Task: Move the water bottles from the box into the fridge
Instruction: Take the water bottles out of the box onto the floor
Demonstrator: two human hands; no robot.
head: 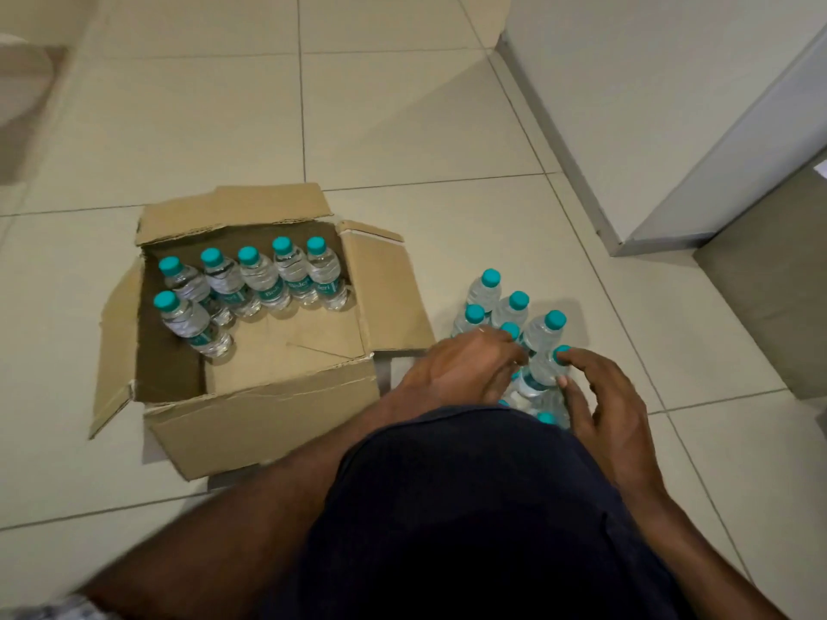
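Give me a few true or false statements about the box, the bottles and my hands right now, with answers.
1. Six bottles stand upright in the cardboard box. True.
2. The box is closed. False: its flaps are folded open.
3. Both the left hand and the right hand are at the bottles on the floor beside the box. True.
4. The bottles have red tops. False: the caps are teal.
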